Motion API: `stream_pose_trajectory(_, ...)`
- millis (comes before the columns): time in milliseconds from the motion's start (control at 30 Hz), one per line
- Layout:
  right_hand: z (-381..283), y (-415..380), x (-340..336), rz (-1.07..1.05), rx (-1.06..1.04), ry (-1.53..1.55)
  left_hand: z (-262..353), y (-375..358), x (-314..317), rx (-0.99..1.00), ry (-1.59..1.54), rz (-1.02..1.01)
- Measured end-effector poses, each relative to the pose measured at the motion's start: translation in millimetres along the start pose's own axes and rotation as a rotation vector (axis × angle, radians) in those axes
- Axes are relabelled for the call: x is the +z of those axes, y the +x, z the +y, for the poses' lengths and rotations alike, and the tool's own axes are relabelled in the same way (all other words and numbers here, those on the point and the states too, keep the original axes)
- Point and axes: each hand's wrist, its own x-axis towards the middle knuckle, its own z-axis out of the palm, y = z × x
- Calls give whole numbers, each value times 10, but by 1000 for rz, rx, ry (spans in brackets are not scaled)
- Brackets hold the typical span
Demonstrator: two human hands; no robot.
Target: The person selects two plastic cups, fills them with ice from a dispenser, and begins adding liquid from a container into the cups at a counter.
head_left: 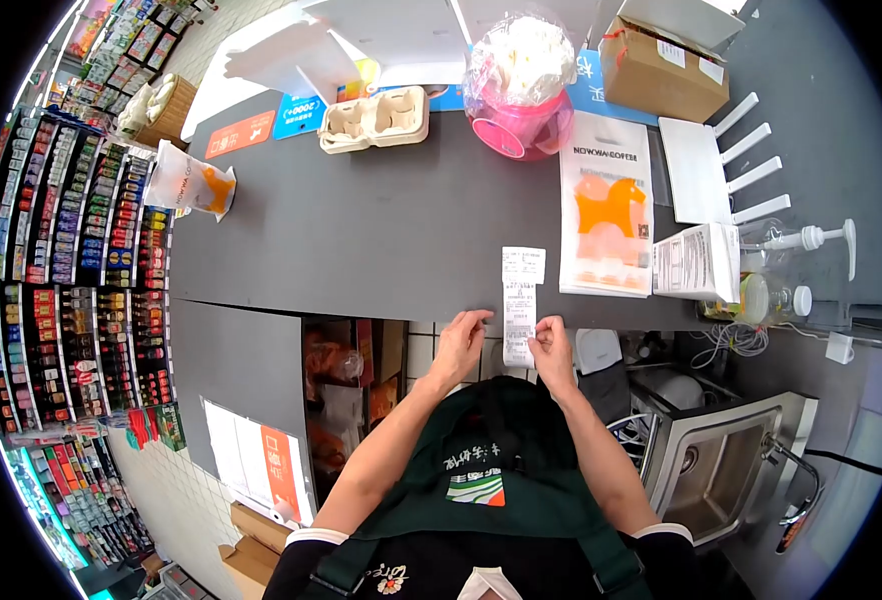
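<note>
A long white receipt strip (520, 325) lies over the counter's near edge, its lower part hanging toward me. Printed lines cover it, and a shorter printed section (523, 266) forms its far end. My right hand (553, 358) pinches the strip's right edge near the lower end. Just left of the paper is my left hand (462, 348), its fingers loosely bent and apart, with nothing visible in them. A small gap separates its fingertips from the receipt.
On the dark counter (381, 220) are a stack of printed paper bags (606, 215), an egg-carton-like cup carrier (374, 119), a pink container (521, 125), a cardboard box (664, 70) and a white bag (189, 182). Pump bottles (761, 296) stand right, above a sink (711, 470).
</note>
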Motion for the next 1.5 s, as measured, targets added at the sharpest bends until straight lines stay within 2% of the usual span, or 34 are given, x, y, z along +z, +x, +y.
stream_pose_trajectory(100,28,-29,8,11,-34,52,-31,-219,161,-175,-168,16)
stream_pose_trajectory(233,67,-39,11,34,-47,30,-68,-350,307,-221,-205,25)
stream_pose_trajectory(467,84,-17,9,34,-63,23,52,-72,220,0,-39,52)
stream_pose_trajectory(533,84,-17,5,52,-85,29,63,-21,215,69,97,50)
stream_pose_trajectory(667,117,15,-9,29,-82,34,57,43,213,86,180,33)
stream_pose_trajectory(733,137,23,-18,18,-73,38,50,68,206,-14,105,18)
stream_pose_trajectory(833,124,30,-36,7,-74,23,-28,95,186,-24,38,1)
stream_pose_trajectory(1367,106,45,-102,-89,52,90,-80,26,141,16,0,-46)
stream_pose_trajectory(1467,103,38,-105,-95,73,119,-140,-126,221,-89,-97,14)
stream_pose_trajectory(1500,95,32,-101,-93,79,125,-192,-204,285,-237,-213,18)
